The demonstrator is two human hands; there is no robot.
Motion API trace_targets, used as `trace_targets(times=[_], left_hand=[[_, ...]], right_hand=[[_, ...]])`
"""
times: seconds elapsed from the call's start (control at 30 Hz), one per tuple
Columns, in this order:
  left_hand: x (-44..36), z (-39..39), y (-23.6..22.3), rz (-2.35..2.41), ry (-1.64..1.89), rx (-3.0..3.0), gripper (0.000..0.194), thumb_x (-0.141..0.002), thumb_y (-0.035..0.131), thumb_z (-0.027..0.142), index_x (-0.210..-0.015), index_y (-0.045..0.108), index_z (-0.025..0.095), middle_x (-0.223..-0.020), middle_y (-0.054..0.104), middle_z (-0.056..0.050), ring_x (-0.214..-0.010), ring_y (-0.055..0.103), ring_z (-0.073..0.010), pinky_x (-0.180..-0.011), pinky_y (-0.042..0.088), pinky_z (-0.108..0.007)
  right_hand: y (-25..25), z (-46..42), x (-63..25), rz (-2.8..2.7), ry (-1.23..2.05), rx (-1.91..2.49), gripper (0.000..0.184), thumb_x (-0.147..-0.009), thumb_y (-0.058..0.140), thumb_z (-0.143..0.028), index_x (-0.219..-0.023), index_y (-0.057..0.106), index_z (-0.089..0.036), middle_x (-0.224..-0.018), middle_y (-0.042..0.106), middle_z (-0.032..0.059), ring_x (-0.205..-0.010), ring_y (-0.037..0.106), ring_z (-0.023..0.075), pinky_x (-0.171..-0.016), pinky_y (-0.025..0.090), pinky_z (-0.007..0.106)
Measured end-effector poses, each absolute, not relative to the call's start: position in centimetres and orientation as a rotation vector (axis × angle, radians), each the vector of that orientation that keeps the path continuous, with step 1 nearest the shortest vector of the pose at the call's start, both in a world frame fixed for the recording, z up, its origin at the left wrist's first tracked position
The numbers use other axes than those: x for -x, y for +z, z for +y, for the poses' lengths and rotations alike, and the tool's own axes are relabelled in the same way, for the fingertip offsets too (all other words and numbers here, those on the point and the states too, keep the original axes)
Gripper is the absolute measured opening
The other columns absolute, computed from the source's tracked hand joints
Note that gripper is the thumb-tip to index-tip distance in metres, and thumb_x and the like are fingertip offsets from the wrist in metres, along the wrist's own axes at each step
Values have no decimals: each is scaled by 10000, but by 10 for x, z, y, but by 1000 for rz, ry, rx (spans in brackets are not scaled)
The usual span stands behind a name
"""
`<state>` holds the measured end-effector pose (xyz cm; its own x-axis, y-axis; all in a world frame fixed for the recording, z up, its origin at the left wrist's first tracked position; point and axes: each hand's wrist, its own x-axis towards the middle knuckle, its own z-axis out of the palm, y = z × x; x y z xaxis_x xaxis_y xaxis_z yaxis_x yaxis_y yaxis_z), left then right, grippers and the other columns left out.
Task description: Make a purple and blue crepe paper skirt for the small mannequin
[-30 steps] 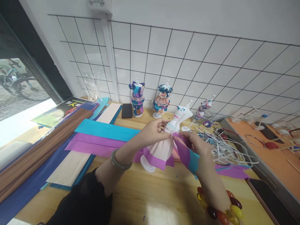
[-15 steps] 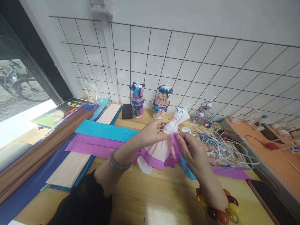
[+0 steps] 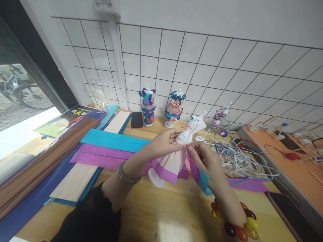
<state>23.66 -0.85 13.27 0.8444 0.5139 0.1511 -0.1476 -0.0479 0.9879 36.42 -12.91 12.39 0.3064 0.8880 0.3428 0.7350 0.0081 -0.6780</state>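
Observation:
A small white dress form [image 3: 193, 127] leans to the right in front of me, with its round white base [image 3: 155, 178] tipped near the tabletop. Around its waist hangs a pleated pale pink paper skirt [image 3: 170, 161] with a purple lower band. My left hand [image 3: 166, 143] is closed around the waist, its thumb pressing the skirt's top edge. Between the thumb and fingers of my right hand [image 3: 205, 156] is the end of a purple and blue crepe paper strip [image 3: 198, 173], held against the waist's right side. The strip droops below that hand.
Decorated dress forms [image 3: 148, 106] stand along the grid wall. Blue [image 3: 113, 140] and purple paper sheets [image 3: 101, 156] and a brown paper roll [image 3: 50, 158] lie left. A heap of thin strips [image 3: 239, 158], a phone [image 3: 292, 211] and an orange tray [image 3: 277, 148] are right.
My right fingers have shifted slightly in at the waist, and the strip hangs a bit differently, showing more blue. The dress form has moved slightly right; my left hand keeps its hold.

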Motion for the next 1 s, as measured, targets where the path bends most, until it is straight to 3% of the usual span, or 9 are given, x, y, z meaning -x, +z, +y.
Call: trace_targets(times=[0.23,0.73,1.0], left_hand=[[-238,-11,133,345,550,-1537,471,-713,615,88,-1172,512,109,-1242,553,-168,-1103,563,-227,-939,434,-372],[-238,-10,133,224,479,-1456,385,-750,631,173,-1128,581,125,-1113,635,-125,-1083,565,-223,-909,430,-344],[-236,-12,135,213,420,-1470,347,-800,587,246,-1126,603,127,-989,654,-92,-910,595,-178,-763,447,-278]], right_hand=[[122,-128,-367,-1399,184,1633,221,-823,585,-384,-697,589,-203,-587,534,-11,-515,431,113,-490,343,250],[120,-128,-367,-1241,326,1560,204,-803,617,-390,-740,568,-202,-646,543,-5,-535,443,109,-484,351,244],[120,-127,-366,-1176,392,1528,210,-777,650,-389,-744,555,-204,-622,507,-21,-513,409,99,-461,321,243]])
